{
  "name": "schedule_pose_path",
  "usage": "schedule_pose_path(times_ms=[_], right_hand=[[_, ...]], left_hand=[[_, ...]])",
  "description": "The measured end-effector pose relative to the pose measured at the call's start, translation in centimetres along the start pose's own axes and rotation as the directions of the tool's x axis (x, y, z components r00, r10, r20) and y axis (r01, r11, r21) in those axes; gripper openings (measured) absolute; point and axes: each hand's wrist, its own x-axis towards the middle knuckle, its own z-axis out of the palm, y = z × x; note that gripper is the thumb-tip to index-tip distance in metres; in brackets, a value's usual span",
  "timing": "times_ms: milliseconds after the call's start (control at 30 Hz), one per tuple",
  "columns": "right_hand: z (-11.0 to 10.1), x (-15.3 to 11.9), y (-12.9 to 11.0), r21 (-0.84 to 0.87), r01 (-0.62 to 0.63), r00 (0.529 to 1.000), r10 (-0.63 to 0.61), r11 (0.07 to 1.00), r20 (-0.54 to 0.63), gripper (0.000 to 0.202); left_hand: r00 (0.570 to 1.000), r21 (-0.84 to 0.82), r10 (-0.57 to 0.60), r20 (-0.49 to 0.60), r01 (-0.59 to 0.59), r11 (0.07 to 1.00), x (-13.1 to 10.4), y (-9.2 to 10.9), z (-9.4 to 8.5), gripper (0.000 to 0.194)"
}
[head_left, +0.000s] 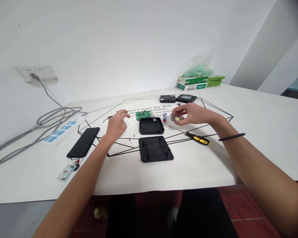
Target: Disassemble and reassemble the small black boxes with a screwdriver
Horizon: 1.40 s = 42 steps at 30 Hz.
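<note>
My right hand grips a thin silvery metal plate with a pale yellowish square on it, between thumb and fingers. My left hand hovers over the left of the table, thumb and index finger apart, with nothing visible in it. Between the hands lie a green circuit board, an open black casing half and, nearer me, a second black casing half. A small screwdriver with a purplish handle lies beside the casing. Below my right hand rests a yellow-and-black screwdriver. Several tiny dark screws are scattered near my left hand.
At the left are a black phone with a charm, a power strip and a grey cable. Two black boxes, one closed and one beside it, lie behind. Green-and-white cartons carry a plastic bag.
</note>
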Motion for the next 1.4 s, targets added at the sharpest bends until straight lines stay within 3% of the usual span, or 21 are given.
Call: schedule_pose_path(times_ms=[133,333,467,600,1100,1300,1400], right_hand=[[1.4,-0.1,-4.8,0.19,0.216,0.964,-0.24,0.958,0.111,0.014],[4.6,-0.1,-8.1,0.237,0.272,0.904,-0.331,0.933,0.269,0.018],[5.9,0.0,-8.5,0.187,0.28,0.895,-0.326,0.942,0.304,0.016],[6.2,0.0,-8.9,0.141,0.306,0.891,-0.336,0.941,0.307,0.016],[6.2,0.0,-9.2,0.105,0.308,0.874,-0.324,0.946,0.362,0.022],[6.4,0.1,-8.5,0.101,0.238,0.884,-0.258,0.966,0.389,0.049],[5.1,-0.1,-8.4,0.141,0.256,0.914,-0.287,0.956,0.287,0.049]], left_hand=[[0.996,-0.042,-0.031,-0.085,0.027,0.999,0.1,0.0,-0.2,0.039],[0.991,-0.072,-0.049,-0.122,0.04,0.997,0.2,0.1,-0.4,0.029],[1.0,0.041,-0.003,-0.031,0.004,0.999,0.1,0.4,-0.3,0.03],[0.999,0.103,-0.038,0.032,0.035,0.994,0.2,0.6,-0.2,0.031],[0.988,0.16,-0.095,0.119,0.075,0.984,0.3,0.6,-0.1,0.032],[0.983,0.081,-0.045,0.18,0.03,0.996,0.3,0.6,-0.2,0.036],[0.963,-0.015,-0.012,0.27,0.017,1.0,0.4,0.8,-1.0,0.036]])
